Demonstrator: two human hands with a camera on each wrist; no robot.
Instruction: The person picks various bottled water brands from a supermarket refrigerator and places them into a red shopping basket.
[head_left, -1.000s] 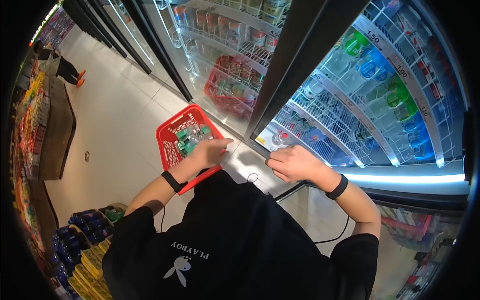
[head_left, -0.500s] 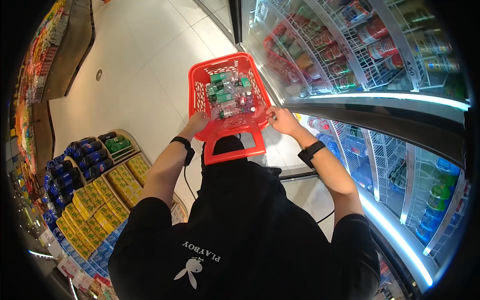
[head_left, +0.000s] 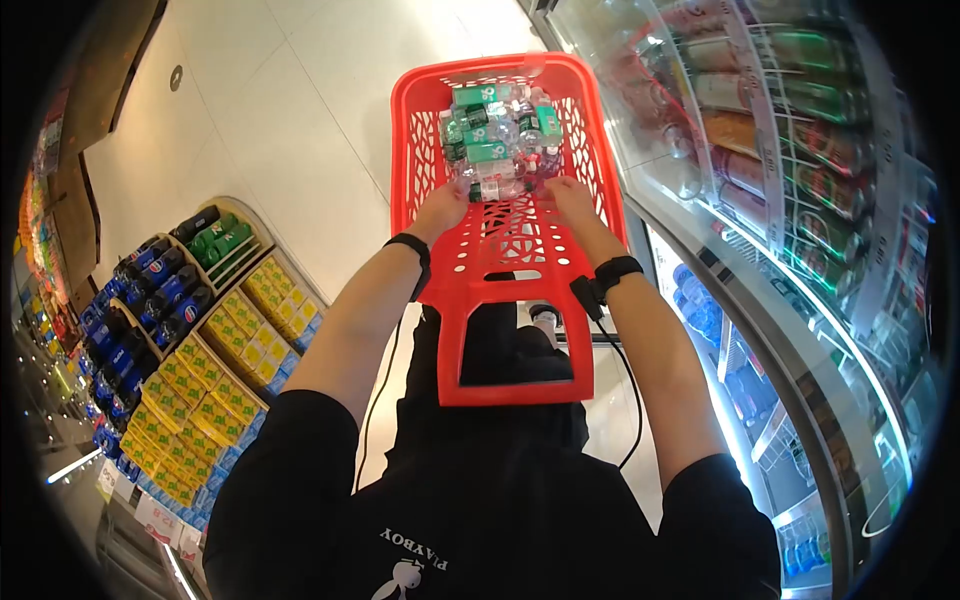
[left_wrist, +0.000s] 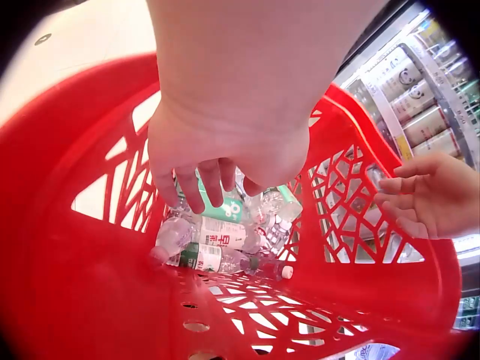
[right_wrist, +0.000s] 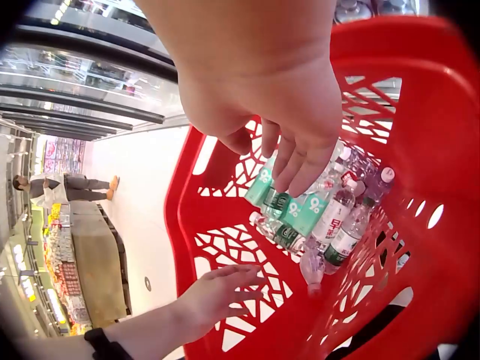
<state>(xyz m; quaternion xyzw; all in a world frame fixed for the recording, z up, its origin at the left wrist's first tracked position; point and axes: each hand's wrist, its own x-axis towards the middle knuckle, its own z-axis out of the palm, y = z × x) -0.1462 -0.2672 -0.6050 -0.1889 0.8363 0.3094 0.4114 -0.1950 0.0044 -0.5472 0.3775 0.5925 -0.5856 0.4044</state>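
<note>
A red shopping basket (head_left: 402, 150) stands in front of my body, its long handle (head_left: 453, 350) tilted toward me. Several clear plastic bottles (head_left: 487, 152) lie in it, some with green labels. My left hand (head_left: 440, 212) reaches over the basket; in the left wrist view its loosely bent fingers (left_wrist: 212, 184) overlap a green-labelled bottle (left_wrist: 234, 206). My right hand (head_left: 573, 200) is over the basket's right side. Relaxed fingers (right_wrist: 304, 166) reach down above the bottles in the right wrist view. Neither hand holds anything.
Glass-door drink fridges (head_left: 760, 130) line the right side, with lit shelves behind. At the left stand dark blue bottles (head_left: 180, 270) and stacked yellow packs (head_left: 200, 390). Another person (right_wrist: 71, 187) stands down the aisle in the right wrist view. Black cables (head_left: 637, 400) hang by my wrists.
My view has turned from the lit fridge shelves to the basket, which now sits centrally before me. My right hand has come from the fridge side to over the basket, beside my left.
</note>
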